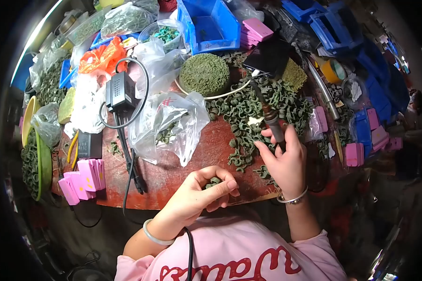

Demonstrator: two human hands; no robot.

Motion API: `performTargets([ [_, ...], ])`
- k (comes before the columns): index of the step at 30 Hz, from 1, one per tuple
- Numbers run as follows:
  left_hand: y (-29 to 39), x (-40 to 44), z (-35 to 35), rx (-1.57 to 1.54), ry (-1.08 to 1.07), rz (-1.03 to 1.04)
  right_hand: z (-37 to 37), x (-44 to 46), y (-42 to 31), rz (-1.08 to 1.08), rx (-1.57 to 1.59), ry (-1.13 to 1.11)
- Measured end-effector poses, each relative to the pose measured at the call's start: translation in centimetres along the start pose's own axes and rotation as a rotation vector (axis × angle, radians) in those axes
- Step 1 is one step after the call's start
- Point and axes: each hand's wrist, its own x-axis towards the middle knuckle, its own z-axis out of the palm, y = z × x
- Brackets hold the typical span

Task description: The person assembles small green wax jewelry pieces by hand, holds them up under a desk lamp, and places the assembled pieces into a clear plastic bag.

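My right hand (286,159) is closed around the dark handle of a pen-like tool that looks like a soldering iron (272,122). Its thin end points up and away from me, over a heap of dark green curled pieces (281,100). Near the table's front edge, my left hand (208,189) is curled, thumb against fingers, around a small green curled piece (214,181) that is mostly hidden. Loose curled pieces (241,157) lie on the red tabletop (208,147) between the two hands.
A round green textured mound (204,74) and clear plastic bags (166,124) lie beyond my left hand. A black power adapter (120,91) with cables stands left, near pink blocks (83,180). Blue bins (208,28), a metal tube (323,86) and tape (333,71) sit farther back and right.
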Motion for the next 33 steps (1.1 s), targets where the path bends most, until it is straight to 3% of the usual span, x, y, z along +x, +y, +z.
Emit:
performTargets([
  [9, 1.3, 1.8, 1.2, 0.017, 0.157, 0.121, -0.4, 0.0, 0.8, 0.011, 0.094, 0.052],
  [15, 2.2, 3.7, 3.2, 0.137, 0.217, 0.172, -1.7, 0.7, 1.2, 0.036, 0.356, 0.097],
  [16, 2.3, 3.9, 3.6, 0.207, 0.248, 0.155, -2.4, 1.1, 2.2, -0.04, 0.294, 0.146],
  [19, 2.4, 4.6, 4.1, 0.367, 0.26, 0.154, -5.9, 2.6, 3.1, 0.011, 0.129, 0.325],
  [21, 2.3, 4.9, 3.6, 0.353, 0.23, 0.131, -8.2, 3.2, 6.8, -0.014, -0.207, 0.462],
  [24, 2.3, 4.8, 3.2, 0.257, 0.216, 0.115, -11.3, 4.1, 9.5, -0.082, -0.454, 0.403],
  [33, 2.7, 3.2, 2.3, 0.31, 0.193, 0.042, -13.5, 6.5, 14.5, 0.009, -0.739, 0.349],
])
